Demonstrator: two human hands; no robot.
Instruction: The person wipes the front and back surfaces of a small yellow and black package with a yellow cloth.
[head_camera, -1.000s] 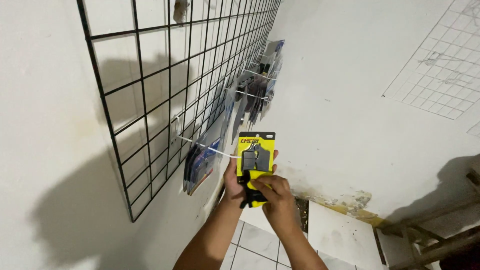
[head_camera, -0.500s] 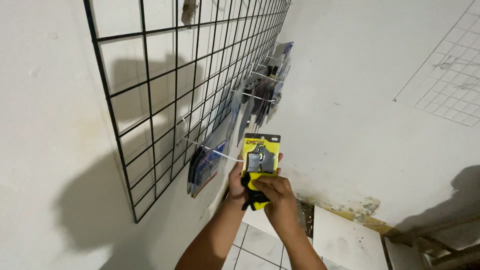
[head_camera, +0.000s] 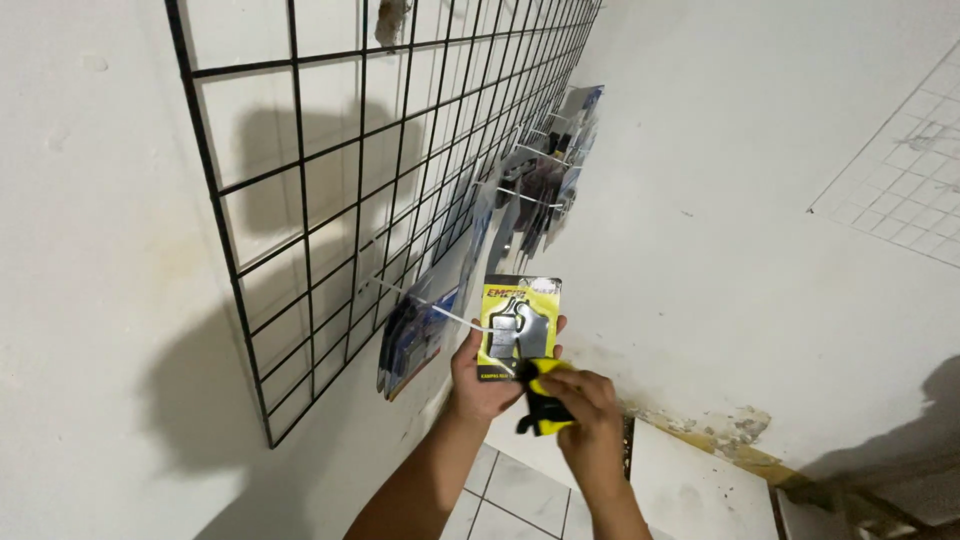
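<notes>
Left hand: the left hand (head_camera: 487, 385) rises from the lower middle of the view, fingers wrapped around the lower part of a flat yellow-and-black blister card with grey metal parts under clear plastic (head_camera: 519, 322); the thumb presses on its near face.
Right hand: the right hand (head_camera: 583, 413) sits just right of and below the card, fingers curled shut around a small yellow-and-black tool or tag gun (head_camera: 541, 403) whose tip touches the card's lower edge.
Card position: upright, face towards the camera, just right of the tip of a thin white wire hook (head_camera: 432, 308) that sticks out from the black wire grid panel (head_camera: 330, 200) on the left wall.
What has changed: compared with a second ago the card sits at much the same height beside the hook, both hands stay clamped on it, and the view has drifted closer to the wall; the card is not yet hanging.
Meaning: in my judgement the work is at the card itself, with the hook close by.
Neighbours: blue-edged packets (head_camera: 415, 335) hang on the same hook, left of the card; further hanging packets (head_camera: 545, 180) crowd the far hooks above.
Edges: the grid's lower corner ends left of the forearm; the white wall (head_camera: 740, 250) stands close behind.
Open room: free air lies to the right and below, over the tiled floor (head_camera: 520, 495).
</notes>
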